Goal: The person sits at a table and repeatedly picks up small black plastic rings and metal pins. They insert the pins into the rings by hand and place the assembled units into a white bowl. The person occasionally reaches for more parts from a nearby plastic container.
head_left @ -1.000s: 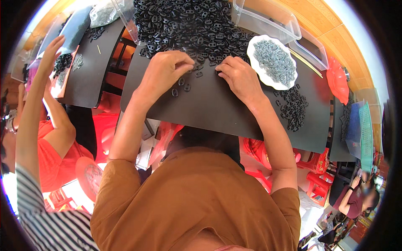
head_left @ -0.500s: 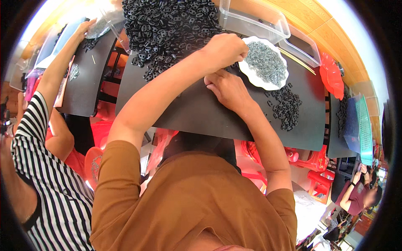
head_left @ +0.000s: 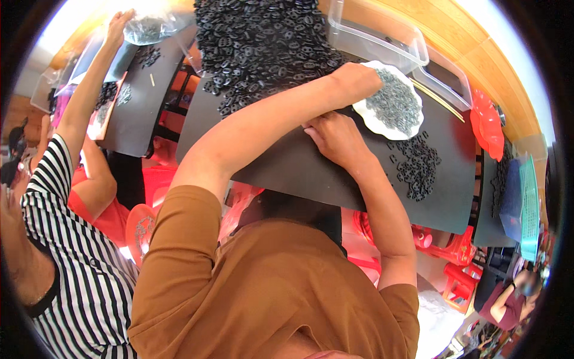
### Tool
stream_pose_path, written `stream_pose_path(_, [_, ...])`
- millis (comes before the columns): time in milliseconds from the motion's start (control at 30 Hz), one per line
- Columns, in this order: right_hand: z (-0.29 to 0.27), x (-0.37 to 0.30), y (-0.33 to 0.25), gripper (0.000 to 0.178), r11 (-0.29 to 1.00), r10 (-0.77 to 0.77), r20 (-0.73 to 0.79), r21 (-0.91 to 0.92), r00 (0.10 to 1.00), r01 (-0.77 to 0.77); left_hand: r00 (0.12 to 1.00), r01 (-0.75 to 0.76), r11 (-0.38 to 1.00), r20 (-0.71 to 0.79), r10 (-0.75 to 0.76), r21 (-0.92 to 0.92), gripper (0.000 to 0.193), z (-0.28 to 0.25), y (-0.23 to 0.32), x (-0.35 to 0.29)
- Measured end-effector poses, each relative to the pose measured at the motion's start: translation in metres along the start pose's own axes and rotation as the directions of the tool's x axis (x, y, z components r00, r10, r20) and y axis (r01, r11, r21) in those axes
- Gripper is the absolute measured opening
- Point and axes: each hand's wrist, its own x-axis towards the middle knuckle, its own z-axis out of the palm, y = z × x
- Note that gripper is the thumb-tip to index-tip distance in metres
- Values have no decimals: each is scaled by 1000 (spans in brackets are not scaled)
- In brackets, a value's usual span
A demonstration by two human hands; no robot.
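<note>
My left hand [head_left: 357, 82] reaches across to the left rim of a scalloped white dish [head_left: 382, 130]. Its curled fingertips are over the small silvery-grey, spring-like pieces [head_left: 394, 103] heaped inside; whatever they pinch is hidden. Just below, my right hand [head_left: 339, 139] rests near the tabletop with its fingers curled in and the thumb against them. I cannot make out what is inside it. A large mass of black oval two-hole plastic pieces [head_left: 263, 48] covers the far left of the table. Small black pieces [head_left: 417, 170] lie in a loose pile right of my right hand.
Clear plastic bins [head_left: 379, 45] stand behind the dish, with thin yellowish sticks [head_left: 439, 100] beside it. A red dish [head_left: 487, 125] sits past the dark table's [head_left: 287, 164] right edge. On the left, a person in a striped top [head_left: 78, 251] holds up a clear bag [head_left: 149, 30].
My left hand has moved right, over the pieces in the white dish. The right hand keeps its place beside the dish. The neighbour's bag is higher, and the whole view has shifted slightly.
</note>
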Motion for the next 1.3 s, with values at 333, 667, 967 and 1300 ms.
stream_pose_path(333, [0, 1, -1, 15, 998, -70, -83, -9, 994, 69, 994, 60, 913, -57, -91, -403, 10, -11, -8, 0])
stream_pose_path(667, [-9, 5, 6, 15, 982, -27, -150, 182, 988, 54, 921, 154, 102, 106, -376, -983, 12, -59, -22, -65])
stream_pose_path(967, [-29, 8, 15, 10, 499, 401, -132, 861, 907, -95, 888, 80, -171, 148, -436, -982, 8, -52, -16, -124])
stream_pose_path(1300, [-27, 8, 25, 12, 440, 442, -153, 896, 884, -65, 881, 71, -107, 113, -460, -992, 9, -45, -6, -124])
